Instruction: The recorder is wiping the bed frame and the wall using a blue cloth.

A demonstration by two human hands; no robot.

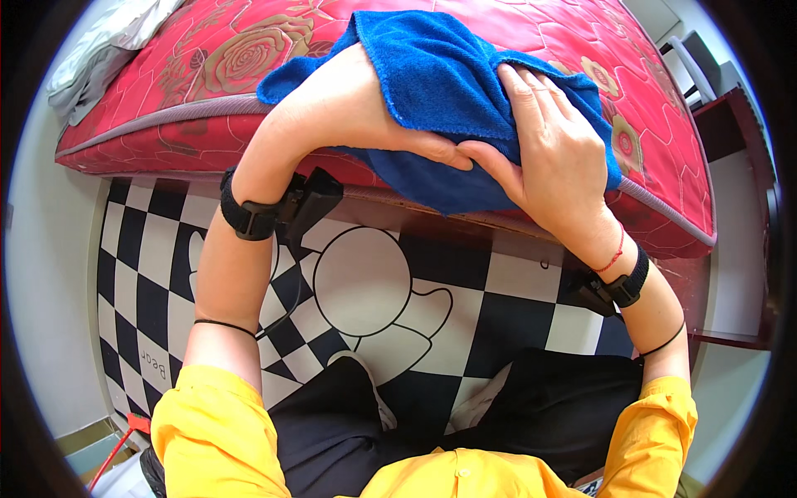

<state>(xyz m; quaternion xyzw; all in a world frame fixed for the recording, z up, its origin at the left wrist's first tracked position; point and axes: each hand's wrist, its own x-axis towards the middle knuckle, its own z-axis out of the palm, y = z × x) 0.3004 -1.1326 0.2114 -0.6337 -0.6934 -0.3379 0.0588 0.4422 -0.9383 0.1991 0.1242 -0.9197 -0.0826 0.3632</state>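
Note:
A blue towel (440, 75) lies in loose folds over the near edge of a red floral mattress (241, 133), its lower part hanging down the side. My left hand (407, 141) reaches beneath a fold of the towel; its thumb points right, while the cloth hides the other fingers. Lying flat on the towel's right part is my right hand (560, 149), with fingers stretched out and thumb spread toward the left. The two thumb tips meet at the front of the towel. Whether the left fingers grip the cloth cannot be seen.
A black-and-white checked floor mat (436, 315) with line drawings lies below the mattress. Grey-white cloth (108, 62) rests on the mattress's far left corner. Dark red wooden furniture (735, 124) stands at the right. Something red with a thin handle (137, 423) is at lower left.

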